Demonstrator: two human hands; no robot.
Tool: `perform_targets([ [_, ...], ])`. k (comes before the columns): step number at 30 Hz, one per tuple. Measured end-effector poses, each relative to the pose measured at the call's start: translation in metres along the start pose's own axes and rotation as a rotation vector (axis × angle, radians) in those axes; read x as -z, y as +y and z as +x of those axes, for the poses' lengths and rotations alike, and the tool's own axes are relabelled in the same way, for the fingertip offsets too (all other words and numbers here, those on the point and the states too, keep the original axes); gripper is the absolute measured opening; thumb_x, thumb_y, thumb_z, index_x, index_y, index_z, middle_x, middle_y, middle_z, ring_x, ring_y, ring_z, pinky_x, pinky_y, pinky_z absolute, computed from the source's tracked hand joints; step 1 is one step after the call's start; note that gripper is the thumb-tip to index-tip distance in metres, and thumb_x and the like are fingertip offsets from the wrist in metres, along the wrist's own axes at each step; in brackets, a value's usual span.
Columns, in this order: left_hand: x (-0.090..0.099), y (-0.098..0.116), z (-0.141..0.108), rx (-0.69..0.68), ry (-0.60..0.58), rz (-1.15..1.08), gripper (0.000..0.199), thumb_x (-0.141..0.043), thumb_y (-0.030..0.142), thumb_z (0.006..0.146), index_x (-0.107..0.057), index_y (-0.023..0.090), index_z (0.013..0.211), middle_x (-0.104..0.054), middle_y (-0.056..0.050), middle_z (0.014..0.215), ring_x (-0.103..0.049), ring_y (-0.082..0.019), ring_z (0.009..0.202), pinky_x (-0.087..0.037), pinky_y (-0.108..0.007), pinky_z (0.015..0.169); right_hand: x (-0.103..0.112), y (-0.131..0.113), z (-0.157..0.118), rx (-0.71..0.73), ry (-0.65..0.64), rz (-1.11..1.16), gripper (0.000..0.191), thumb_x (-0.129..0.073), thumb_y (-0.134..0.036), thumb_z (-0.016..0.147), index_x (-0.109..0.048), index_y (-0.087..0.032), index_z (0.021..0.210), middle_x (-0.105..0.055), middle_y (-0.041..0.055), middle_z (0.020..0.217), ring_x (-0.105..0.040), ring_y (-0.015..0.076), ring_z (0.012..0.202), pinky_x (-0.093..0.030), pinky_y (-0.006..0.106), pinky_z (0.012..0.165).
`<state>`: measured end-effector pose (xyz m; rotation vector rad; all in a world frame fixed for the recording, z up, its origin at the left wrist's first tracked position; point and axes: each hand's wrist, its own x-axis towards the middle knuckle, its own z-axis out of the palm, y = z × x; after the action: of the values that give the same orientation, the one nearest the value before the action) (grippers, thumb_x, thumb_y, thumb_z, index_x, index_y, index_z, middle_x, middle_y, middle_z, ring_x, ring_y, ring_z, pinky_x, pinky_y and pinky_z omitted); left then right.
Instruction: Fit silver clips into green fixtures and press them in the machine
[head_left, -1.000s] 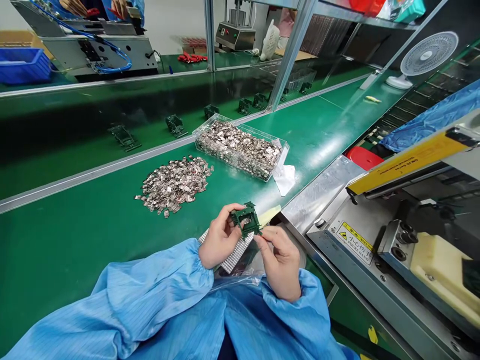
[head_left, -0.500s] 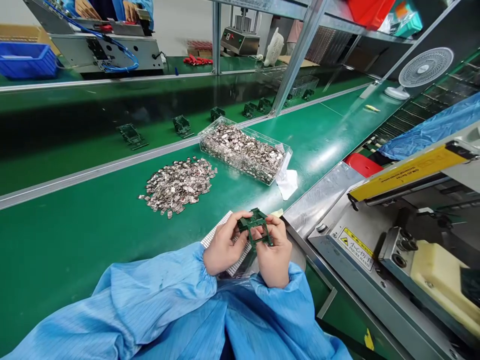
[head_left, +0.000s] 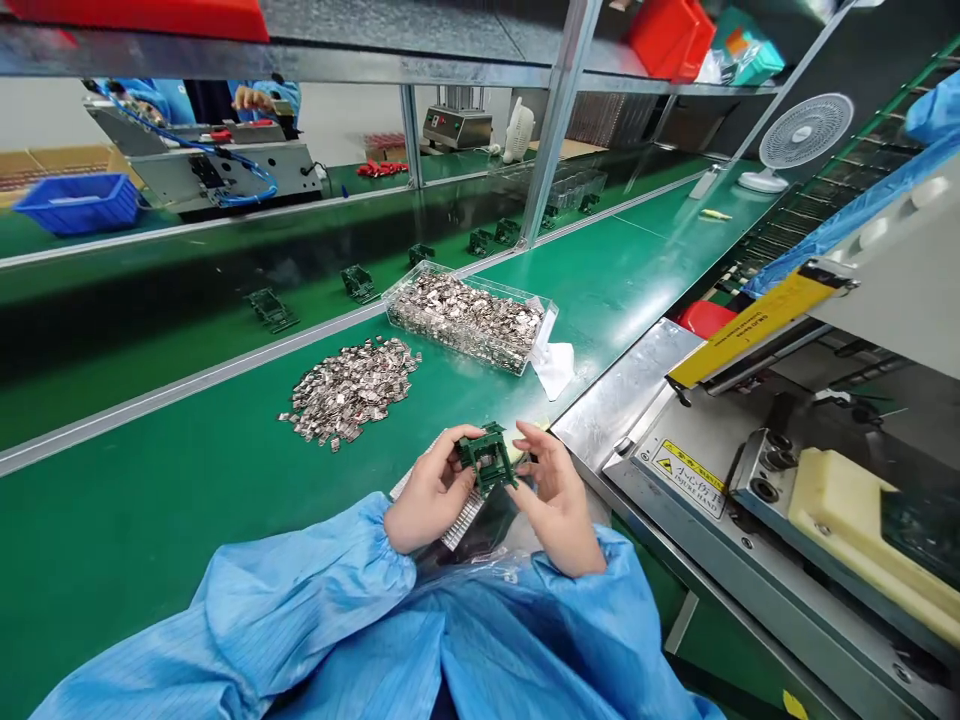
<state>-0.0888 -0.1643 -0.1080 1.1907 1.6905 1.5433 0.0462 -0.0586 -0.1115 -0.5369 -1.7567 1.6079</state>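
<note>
On the bench (head_left: pixel 172 490), metal pieces (head_left: pixel 349 390) are heaped. By the left hand (head_left: pixel 425 500), nearly closed, a green frame (head_left: pixel 489 440) is pinched, at six o'clock from a clear tray (head_left: pixel 543 340). The right hand (head_left: pixel 559 503) is held half open at the frame's four o'clock; contact cannot be told.

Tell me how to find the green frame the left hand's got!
Start at the green workbench, on its near side, where blue sleeves show. The left hand grips an open green frame. Similar frames sit beyond the metal rail; only this one is held.
</note>
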Motion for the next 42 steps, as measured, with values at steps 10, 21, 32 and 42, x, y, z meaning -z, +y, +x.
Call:
perform_targets([
  [10, -0.046, 0.087, 0.064, -0.125, -0.747, 0.075, 0.056, -0.059, 0.032, 0.09, -0.038, 0.02, 0.141, -0.068, -0.01, 0.113, -0.067, -0.021, 0.1, -0.055, -0.033, 0.085, 0.106, -0.057, -0.072, 0.249, 0.211, -0.156, 0.06, -0.079, -0.041, 0.078, -0.056, -0.027, 0.132, -0.061, 0.0102, 0.127, -0.06, 0.0281, 0.114, -0.051, 0.041, 0.095],
  [21, -0.285, 0.144, 0.136, -0.494, -0.818, 0.2, 0.087, -0.078, 0.04, 0.073, -0.038, 0.006, 0.143, -0.054, -0.024, 0.137, -0.052, -0.035, 0.129, -0.044, -0.047, 0.107, 0.249, -0.09, -0.149, 0.402, 1.36, -0.409, 0.065, -0.085, -0.034, 0.066, -0.057, -0.019, 0.123, -0.061, 0.0084, 0.124, -0.058, 0.0271, 0.118, -0.04, 0.055, 0.108],
  [32, -0.139, 0.114, 0.129, -0.204, -0.725, -0.036, 0.054, -0.082, 0.025, 0.067, -0.064, 0.012, 0.116, -0.07, -0.01, 0.105, -0.069, -0.023, 0.094, -0.059, -0.037, 0.082, 0.295, -0.117, -0.082, -0.025, 0.606, -0.871, 0.068, -0.078, -0.056, 0.069, -0.059, -0.021, 0.123, -0.068, 0.0109, 0.112, -0.063, 0.0301, 0.109, -0.049, 0.048, 0.098],
  [42, -0.105, 0.025, 0.114, -0.072, -0.696, 0.041, 0.055, -0.086, 0.023, 0.059, -0.071, 0.022, 0.112, -0.052, -0.018, 0.142, -0.056, -0.034, 0.126, -0.054, -0.047, 0.092, 0.286, -0.087, -0.173, -0.139, 1.252, -1.122, 0.071, -0.054, -0.066, 0.085, -0.054, -0.02, 0.138, -0.056, 0.0217, 0.134, -0.05, 0.0375, 0.128, -0.041, 0.053, 0.102],
])
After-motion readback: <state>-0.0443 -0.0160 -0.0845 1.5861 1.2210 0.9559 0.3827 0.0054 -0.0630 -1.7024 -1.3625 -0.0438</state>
